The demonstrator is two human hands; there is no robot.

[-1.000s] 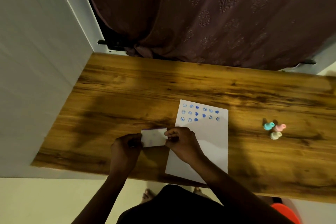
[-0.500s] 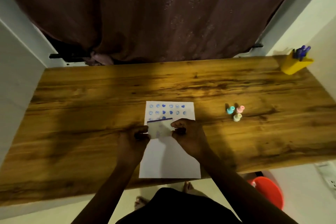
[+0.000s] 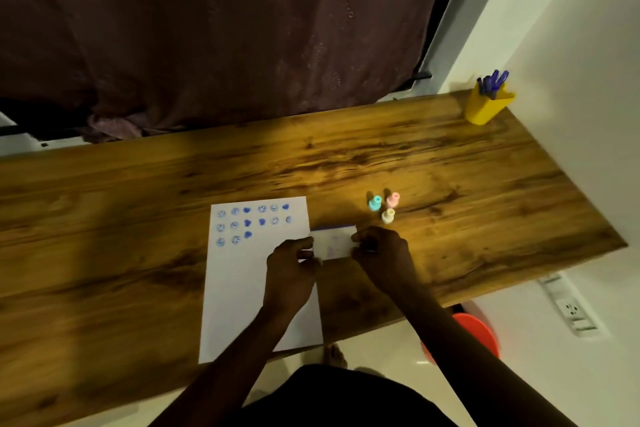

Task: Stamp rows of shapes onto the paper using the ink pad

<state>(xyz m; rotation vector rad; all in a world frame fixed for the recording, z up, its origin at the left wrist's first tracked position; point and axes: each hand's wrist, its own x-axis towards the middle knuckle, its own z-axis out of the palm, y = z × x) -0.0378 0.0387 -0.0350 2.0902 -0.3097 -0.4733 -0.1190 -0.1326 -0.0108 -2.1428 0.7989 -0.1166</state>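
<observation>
A white sheet of paper (image 3: 242,291) lies on the wooden desk (image 3: 467,204), with three rows of blue stamped faces and hearts (image 3: 247,222) near its far end. Just right of the sheet, both hands grip a small white ink pad box (image 3: 334,242) with a blue far edge. My left hand (image 3: 291,270) pinches its left end and my right hand (image 3: 382,253) its right end. Three small stamps stand just beyond the box: a teal one (image 3: 374,203), a pink one (image 3: 393,199) and a cream one (image 3: 388,216).
A yellow pen holder (image 3: 486,107) with blue pens sits at the desk's far right corner. A dark curtain (image 3: 221,31) hangs behind the desk and a white wall (image 3: 588,87) runs along the right. Below the near edge are an orange stool (image 3: 474,333) and a wall socket (image 3: 571,308).
The two hands have carried the ink pad box from over the paper's middle to the desk just right of the sheet, close to the stamps. The camera has swung right.
</observation>
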